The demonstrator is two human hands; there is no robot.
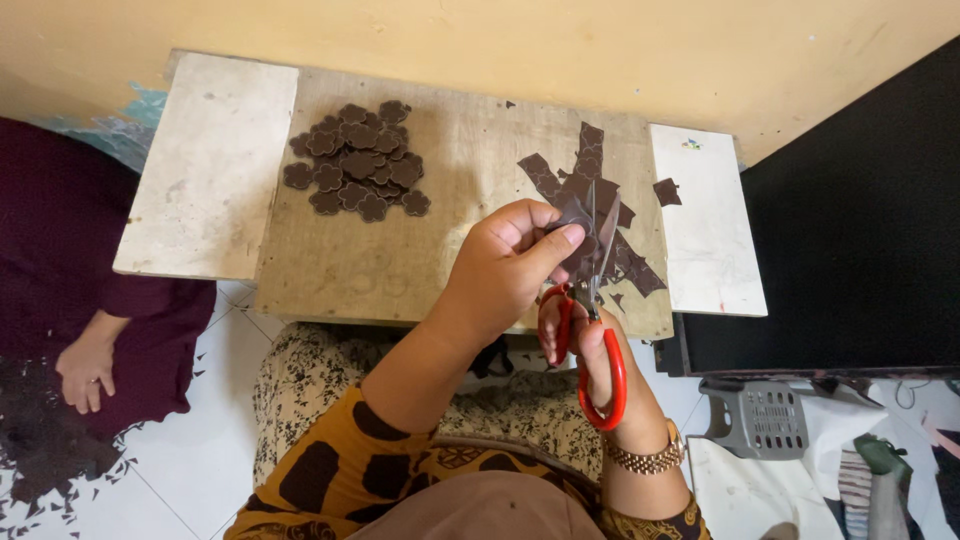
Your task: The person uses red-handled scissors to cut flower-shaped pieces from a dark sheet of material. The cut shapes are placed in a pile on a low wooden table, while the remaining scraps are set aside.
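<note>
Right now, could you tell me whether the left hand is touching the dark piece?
Touching: the head view shows the left hand pinching the dark piece between thumb and forefinger.

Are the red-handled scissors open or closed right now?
Open: the scissors' blades part in a narrow V around the dark piece pinched by the left hand.

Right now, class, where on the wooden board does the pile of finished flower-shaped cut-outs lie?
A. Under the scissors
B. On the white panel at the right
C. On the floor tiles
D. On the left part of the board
D: the pile of dark flower-shaped cut-outs lies on the left part of the wooden board, away from the red-handled scissors in the right hand.
</note>
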